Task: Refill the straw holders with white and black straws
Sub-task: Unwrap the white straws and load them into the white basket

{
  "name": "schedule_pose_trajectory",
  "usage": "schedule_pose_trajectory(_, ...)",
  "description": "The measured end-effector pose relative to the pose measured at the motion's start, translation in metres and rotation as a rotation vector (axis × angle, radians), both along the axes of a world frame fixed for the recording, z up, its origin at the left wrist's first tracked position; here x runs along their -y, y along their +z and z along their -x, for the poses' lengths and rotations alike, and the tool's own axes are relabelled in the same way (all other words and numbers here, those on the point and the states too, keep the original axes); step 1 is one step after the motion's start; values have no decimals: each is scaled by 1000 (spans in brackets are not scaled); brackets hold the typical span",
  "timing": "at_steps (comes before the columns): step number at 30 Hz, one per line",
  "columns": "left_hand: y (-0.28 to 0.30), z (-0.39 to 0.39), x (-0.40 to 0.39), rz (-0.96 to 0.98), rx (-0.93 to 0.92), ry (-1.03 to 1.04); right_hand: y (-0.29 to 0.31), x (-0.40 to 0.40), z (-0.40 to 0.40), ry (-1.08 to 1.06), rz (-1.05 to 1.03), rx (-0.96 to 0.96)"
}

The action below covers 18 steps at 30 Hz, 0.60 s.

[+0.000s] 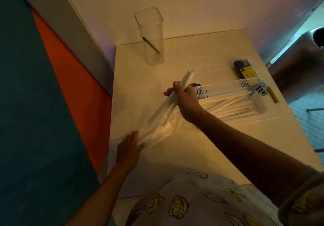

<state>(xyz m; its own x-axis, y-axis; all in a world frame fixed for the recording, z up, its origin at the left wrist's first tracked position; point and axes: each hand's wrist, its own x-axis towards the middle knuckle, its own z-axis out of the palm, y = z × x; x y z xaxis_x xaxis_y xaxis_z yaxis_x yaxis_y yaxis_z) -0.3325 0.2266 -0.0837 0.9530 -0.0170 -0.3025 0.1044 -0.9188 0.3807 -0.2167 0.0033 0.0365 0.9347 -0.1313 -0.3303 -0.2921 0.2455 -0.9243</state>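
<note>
Gripping white straws point(182, 84) angled up-right, right hand point(185, 99) pulls from bag point(157, 131) held by left hand point(128, 148).

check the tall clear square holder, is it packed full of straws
No, the tall clear square plastic holder stands nearly empty on the pale table, with just one thin black straw leaning inside it.
</note>
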Motion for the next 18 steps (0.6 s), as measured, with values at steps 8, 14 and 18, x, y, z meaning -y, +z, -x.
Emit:
schedule_pose_trajectory(8,-4,0,-2,-36,-38,-8,53,37,-25,-37,199,265)
schedule_pose_trajectory(14,-6,-3,-1,-41,-39,-4,68,76,-38,-101,347,337)
schedule_pose_trajectory(18,-7,-5,-3,-80,-36,-27,73,95,-43,-239,281,293)
